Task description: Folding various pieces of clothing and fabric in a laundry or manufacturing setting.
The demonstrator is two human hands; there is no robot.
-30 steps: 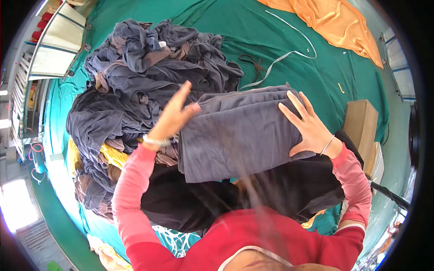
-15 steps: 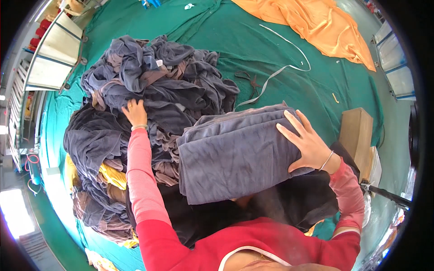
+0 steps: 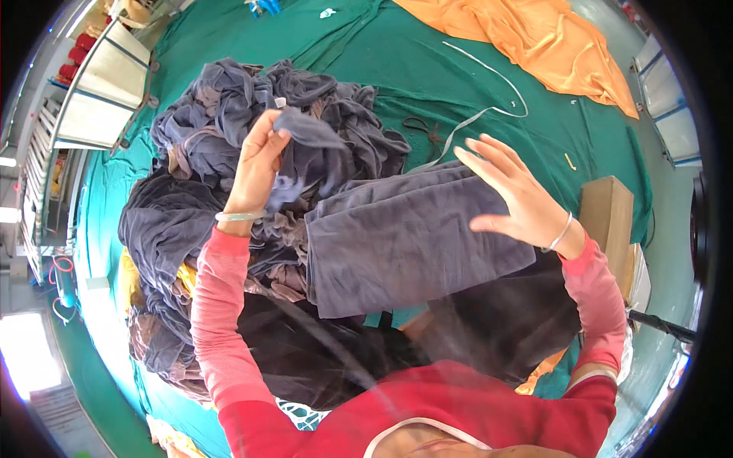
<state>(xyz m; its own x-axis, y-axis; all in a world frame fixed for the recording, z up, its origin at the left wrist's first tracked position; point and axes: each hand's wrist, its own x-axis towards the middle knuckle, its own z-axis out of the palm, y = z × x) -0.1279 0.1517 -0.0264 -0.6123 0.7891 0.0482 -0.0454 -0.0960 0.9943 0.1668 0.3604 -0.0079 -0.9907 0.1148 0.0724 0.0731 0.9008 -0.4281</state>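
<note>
Pinching a grey cloth [image 3: 305, 133] in my left hand [image 3: 256, 164], I lift it off the big heap [image 3: 229, 153] on the far left. My right hand [image 3: 515, 195] is open, hovering over the folded stack [image 3: 412, 240] before me. I judge few pieces are folded and most remain. The stack's long axis runs left to right.

Orange cloth [image 3: 550, 46] top right, white cord [image 3: 489, 99] on green table [image 3: 382, 69], maybe cardboard box [image 3: 607, 217] nr right edge.

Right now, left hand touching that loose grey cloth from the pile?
Touching. Head view: left hand is closed on the grey cloth piece, fingers pinching its edge.
</note>
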